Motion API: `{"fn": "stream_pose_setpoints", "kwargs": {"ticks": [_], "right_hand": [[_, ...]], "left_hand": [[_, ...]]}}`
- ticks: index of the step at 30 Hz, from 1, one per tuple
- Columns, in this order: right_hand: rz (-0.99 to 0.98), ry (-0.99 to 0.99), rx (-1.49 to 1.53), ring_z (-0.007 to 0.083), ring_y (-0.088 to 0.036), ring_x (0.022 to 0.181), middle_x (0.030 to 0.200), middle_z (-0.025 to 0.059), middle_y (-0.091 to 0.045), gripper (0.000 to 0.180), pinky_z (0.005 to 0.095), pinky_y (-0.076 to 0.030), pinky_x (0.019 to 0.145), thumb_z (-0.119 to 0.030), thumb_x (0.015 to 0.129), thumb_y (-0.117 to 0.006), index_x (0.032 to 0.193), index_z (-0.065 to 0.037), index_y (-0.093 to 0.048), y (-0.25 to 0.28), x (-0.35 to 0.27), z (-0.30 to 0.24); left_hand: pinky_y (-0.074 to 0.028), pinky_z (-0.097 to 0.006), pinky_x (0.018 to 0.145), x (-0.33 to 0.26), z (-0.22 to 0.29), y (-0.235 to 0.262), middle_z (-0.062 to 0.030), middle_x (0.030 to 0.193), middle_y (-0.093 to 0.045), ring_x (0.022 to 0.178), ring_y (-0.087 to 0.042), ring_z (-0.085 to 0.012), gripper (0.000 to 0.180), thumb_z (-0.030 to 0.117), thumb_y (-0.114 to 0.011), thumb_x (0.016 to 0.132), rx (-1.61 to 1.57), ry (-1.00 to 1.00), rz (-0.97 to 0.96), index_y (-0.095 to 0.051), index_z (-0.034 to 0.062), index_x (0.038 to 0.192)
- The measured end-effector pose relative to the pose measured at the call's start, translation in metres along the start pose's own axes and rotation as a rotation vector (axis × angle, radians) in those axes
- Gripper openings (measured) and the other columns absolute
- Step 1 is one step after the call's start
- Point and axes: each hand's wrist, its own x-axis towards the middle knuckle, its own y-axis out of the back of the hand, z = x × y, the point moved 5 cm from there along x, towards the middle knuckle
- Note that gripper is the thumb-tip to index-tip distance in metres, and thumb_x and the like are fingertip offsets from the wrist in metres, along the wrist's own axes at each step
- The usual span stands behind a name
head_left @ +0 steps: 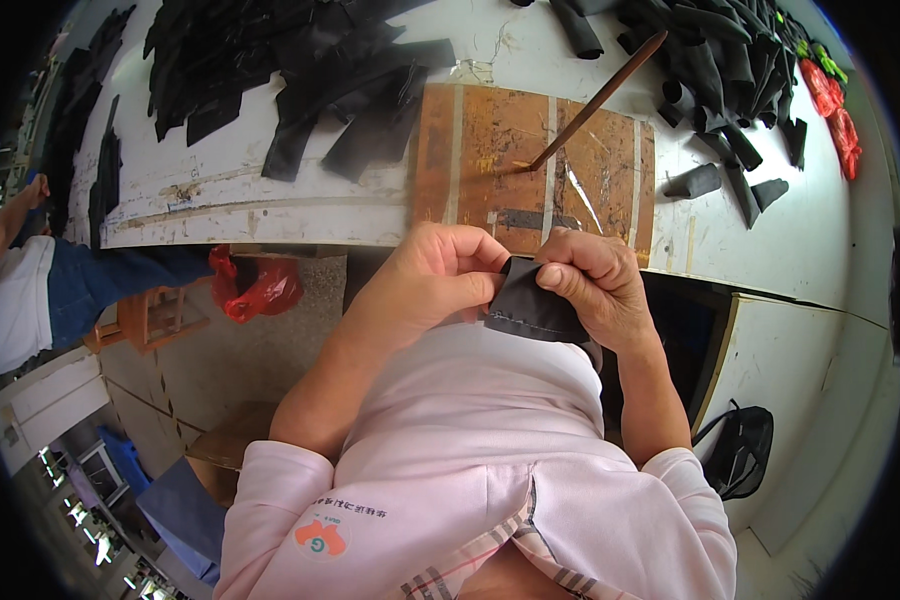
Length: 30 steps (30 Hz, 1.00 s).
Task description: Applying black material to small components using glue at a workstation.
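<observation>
1. Head view, looking down: one small dark fabric piece pinched between two hands, held close to the chest, just below the near edge of the white desk.
2. Left hand: fingers clenched on the fabric's left edge, wrist bent inward.
3. Right hand: fingers curled over its top right corner.
4. On the desk: one brown board, one thin stick lying across it, two heaps of black fabric pieces.

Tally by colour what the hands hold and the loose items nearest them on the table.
Dark grey fabric piece, held by left hand and right hand: 1
Brown stick: 1
Orange-brown board: 1
Grey fabric tubes beside the board: 3
Total: 6
</observation>
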Motion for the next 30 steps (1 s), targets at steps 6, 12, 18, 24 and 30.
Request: {"fn": "stream_pose_setpoints", "kwargs": {"ticks": [6,12,18,24,30], "right_hand": [[0.493,0.507,-0.975,0.0235,-0.051,0.062,0.079,0.0086,-0.052,0.021,0.0322,-0.043,0.057,-0.014,0.07,-0.068,0.086,-0.004,-0.058,-0.004,0.01,-0.041],[0.336,0.247,-0.31,0.0188,-0.057,0.064,0.072,0.0076,-0.052,0.022,0.0258,-0.045,0.051,-0.009,0.069,-0.069,0.087,-0.001,-0.059,-0.017,0.018,-0.039],[0.408,0.414,-0.584,0.025,-0.053,0.056,0.068,0.0082,-0.051,0.014,0.034,-0.044,0.048,0.001,0.067,-0.062,0.079,-0.003,-0.056,-0.032,0.026,-0.039],[0.444,0.334,-0.515,0.0201,-0.053,0.056,0.066,0.0085,-0.051,0.016,0.0294,-0.044,0.049,0.003,0.061,-0.061,0.075,-0.002,-0.056,-0.032,0.032,-0.025],[0.154,-0.093,0.42,0.0059,-0.048,0.057,0.066,-0.0025,-0.053,0.008,0.0198,-0.04,0.054,0.001,0.071,-0.065,0.071,-0.002,-0.057,-0.029,0.032,-0.003]], "left_hand": [[-0.041,-0.021,0.052,0.0,0.004,0.002,-0.0016,0.067,-0.055,0.06,-0.05,-0.0046,0.008,-0.004,-0.055,0.075,0.317,-0.335,0.414,-0.055,-0.0018,0.082],[-0.044,-0.03,0.052,-0.016,0.038,-0.024,-0.0125,0.068,-0.052,0.059,-0.054,-0.0272,0.016,-0.006,-0.058,0.069,0.822,-0.901,0.784,-0.053,0.0014,0.082],[-0.046,-0.029,0.055,-0.021,0.034,-0.012,-0.0123,0.074,-0.057,0.065,-0.058,-0.0225,0.017,-0.007,-0.057,0.07,0.902,-0.92,0.902,-0.055,0.0004,0.086],[-0.034,-0.017,0.042,-0.007,0.022,0.015,-0.0019,0.073,-0.053,0.054,-0.044,-0.0032,0.016,-0.008,-0.056,0.074,-0.177,-0.462,0.554,-0.052,0.0006,0.086],[-0.024,-0.015,0.039,-0.007,0.019,0.017,-0.0017,0.075,-0.051,0.053,-0.039,-0.0008,0.024,-0.004,-0.058,0.068,-0.418,-0.282,0.17,-0.049,0.003,0.09]]}}
